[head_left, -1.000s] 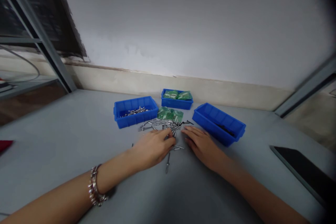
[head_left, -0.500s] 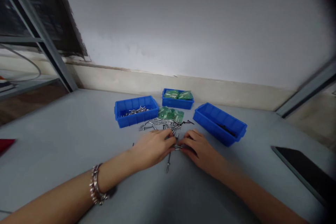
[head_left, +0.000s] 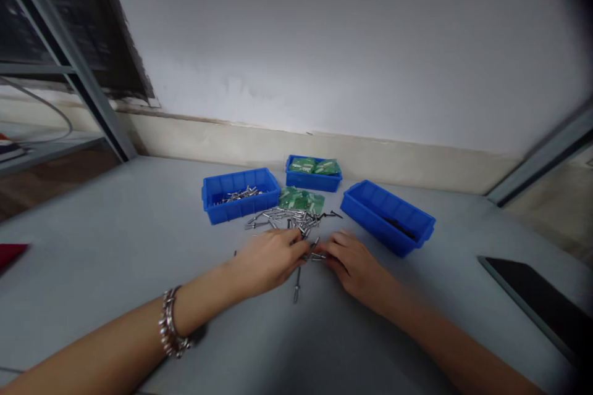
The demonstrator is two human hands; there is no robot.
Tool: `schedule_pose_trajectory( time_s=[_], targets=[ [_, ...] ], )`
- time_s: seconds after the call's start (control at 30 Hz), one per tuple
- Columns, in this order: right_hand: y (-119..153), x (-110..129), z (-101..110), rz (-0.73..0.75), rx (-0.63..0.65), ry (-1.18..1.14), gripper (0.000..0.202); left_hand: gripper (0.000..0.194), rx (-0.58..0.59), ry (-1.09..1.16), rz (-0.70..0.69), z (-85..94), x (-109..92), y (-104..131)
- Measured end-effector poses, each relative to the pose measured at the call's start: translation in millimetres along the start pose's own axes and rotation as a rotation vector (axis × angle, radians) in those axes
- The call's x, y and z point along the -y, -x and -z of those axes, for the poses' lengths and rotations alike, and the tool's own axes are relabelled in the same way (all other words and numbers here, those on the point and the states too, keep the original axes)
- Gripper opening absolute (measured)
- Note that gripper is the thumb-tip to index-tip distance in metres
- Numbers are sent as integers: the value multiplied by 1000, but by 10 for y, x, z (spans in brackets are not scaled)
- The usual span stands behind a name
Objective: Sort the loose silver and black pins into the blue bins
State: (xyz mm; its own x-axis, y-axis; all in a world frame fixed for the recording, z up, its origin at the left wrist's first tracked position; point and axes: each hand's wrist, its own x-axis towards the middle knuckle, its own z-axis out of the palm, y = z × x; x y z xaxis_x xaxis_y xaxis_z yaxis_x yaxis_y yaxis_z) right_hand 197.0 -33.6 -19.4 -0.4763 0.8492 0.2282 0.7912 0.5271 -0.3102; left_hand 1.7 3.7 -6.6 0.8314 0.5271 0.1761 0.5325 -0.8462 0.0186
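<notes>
In the head view, a loose heap of silver bolts (head_left: 277,215) lies on the grey table, with a few dark screws (head_left: 334,215) at its right side. My left hand (head_left: 269,262) is over the near side of the heap, fingers bent and closed at its edge; what they grip is hidden. One long bolt (head_left: 297,287) sticks out toward me below those fingers. My right hand (head_left: 356,262) faces it from the right, thumb and fingers pinched on the end of a small silver bolt (head_left: 317,257). Both hands' fingertips are close together.
Behind the heap stand a blue bin (head_left: 217,213) of silver bolts and a blue bin (head_left: 315,181) of green packets. A green packet (head_left: 301,199) lies before them. A blue bin (head_left: 384,222) with dark pieces is right. A dark flat device (head_left: 532,296) lies far right.
My right hand has moved slightly right, widening the gap between the fingertips and showing more of the small bolts there. My left hand has barely moved.
</notes>
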Motion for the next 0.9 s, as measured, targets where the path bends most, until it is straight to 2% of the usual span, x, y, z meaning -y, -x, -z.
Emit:
schedule_pose_trajectory(
  time_s=[0.27,0.57,0.9],
  targets=[
    [20,4,-12,-20,6,23,30,13,18,-23,17,11,-23,-9],
    [17,30,-6,-58,-27,13,24,15,28,-28,22,13,-20,-5],
    [19,8,51,-28,-143,-39,25,22,20,-19,16,25,-24,2]
  ],
)
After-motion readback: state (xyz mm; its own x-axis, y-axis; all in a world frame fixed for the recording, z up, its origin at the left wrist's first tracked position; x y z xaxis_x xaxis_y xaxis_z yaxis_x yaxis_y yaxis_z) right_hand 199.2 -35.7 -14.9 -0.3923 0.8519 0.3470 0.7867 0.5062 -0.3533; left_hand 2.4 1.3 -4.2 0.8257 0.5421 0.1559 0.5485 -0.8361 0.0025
